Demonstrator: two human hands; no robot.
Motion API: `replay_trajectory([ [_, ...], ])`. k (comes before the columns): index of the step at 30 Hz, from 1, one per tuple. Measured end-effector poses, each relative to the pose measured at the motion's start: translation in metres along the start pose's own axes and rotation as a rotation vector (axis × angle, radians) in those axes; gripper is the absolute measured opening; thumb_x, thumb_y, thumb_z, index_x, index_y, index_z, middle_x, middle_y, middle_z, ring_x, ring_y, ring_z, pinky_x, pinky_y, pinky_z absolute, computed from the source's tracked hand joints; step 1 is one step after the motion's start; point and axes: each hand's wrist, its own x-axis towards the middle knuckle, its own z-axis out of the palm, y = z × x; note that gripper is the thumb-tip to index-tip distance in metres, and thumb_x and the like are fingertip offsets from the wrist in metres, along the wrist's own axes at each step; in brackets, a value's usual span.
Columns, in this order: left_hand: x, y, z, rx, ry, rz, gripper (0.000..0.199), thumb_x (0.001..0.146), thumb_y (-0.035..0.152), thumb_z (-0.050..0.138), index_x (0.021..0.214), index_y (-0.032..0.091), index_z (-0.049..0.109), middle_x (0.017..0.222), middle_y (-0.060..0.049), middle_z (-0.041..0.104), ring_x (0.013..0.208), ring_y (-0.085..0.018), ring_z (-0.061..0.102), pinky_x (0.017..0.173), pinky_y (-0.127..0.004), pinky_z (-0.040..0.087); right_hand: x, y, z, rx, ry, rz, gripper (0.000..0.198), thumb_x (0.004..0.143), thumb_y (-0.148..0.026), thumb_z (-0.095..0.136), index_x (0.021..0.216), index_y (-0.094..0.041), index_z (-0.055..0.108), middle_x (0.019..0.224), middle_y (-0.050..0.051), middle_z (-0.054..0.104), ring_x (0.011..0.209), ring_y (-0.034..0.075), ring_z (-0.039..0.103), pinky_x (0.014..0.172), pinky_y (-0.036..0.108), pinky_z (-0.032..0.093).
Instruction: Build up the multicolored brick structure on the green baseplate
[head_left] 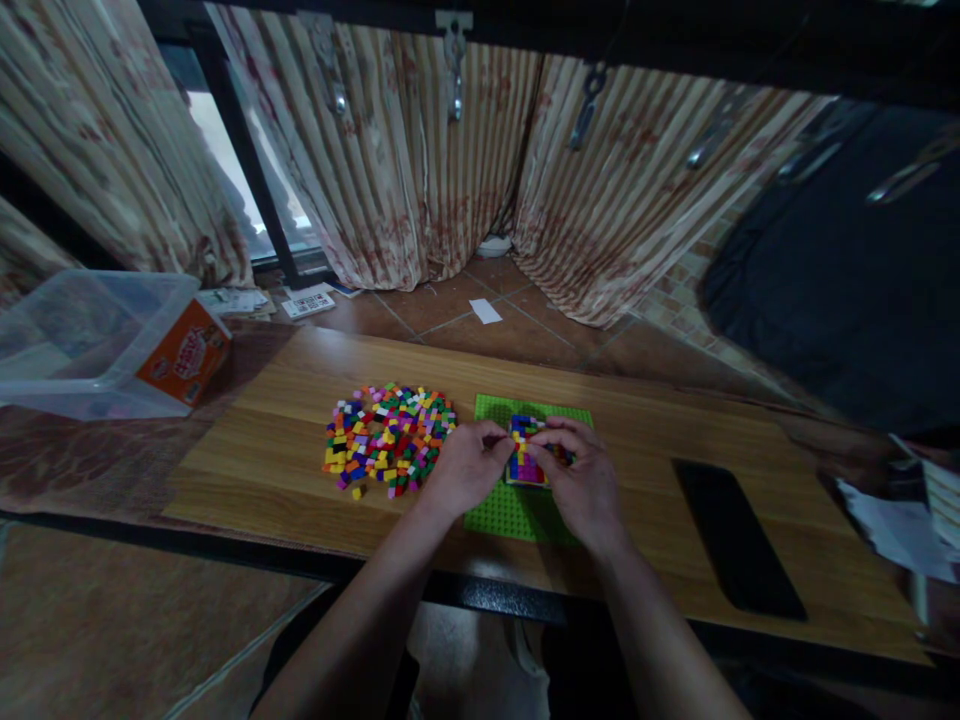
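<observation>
A green studded baseplate (495,520) lies on the wooden board in front of me. On it stands a small block of toy bricks (529,470) in purple, blue, yellow, red and white. My left hand (469,465) reaches to the left side of that block, thumb and fingertips pinched together. From the right, my right hand (585,485) covers part of the block, its fingers bent in over the top and the thumb towards the left fingertips. Whatever sits between the fingertips of either hand is too small to make out.
Left of the baseplate spreads a pile of loose coloured bricks (390,440). A clear plastic bin (97,395) with an orange label stands at the far left. A black phone-like slab (739,540) lies on the wooden board (645,430) to the right, with papers (896,525) beyond.
</observation>
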Motion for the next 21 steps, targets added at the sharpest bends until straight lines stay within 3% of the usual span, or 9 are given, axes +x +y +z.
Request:
replay_trajectory([
  [15, 0.0, 0.01, 0.011, 0.058, 0.09, -0.1, 0.015, 0.079, 0.024, 0.061, 0.072, 0.014, 0.07, 0.065, -0.003, 0.066, 0.062, -0.015, 0.058, 0.058, -0.025, 0.04, 0.001, -0.002, 0.001, 0.013, 0.016, 0.015, 0.009, 0.076, -0.03, 0.069, 0.071, -0.024, 0.072, 0.105, 0.008, 0.066, 0.106, 0.026, 0.059, 0.098, 0.046, 0.04],
  [21, -0.001, 0.011, 0.013, 0.086, 0.11, -0.105, 0.015, 0.079, 0.023, 0.06, 0.078, 0.013, 0.071, 0.072, -0.005, 0.07, 0.068, -0.016, 0.062, 0.062, -0.026, 0.043, 0.0, -0.002, 0.003, 0.014, 0.022, 0.026, 0.01, 0.075, -0.031, 0.068, 0.069, -0.024, 0.071, 0.099, 0.007, 0.068, 0.103, 0.025, 0.059, 0.097, 0.045, 0.04],
])
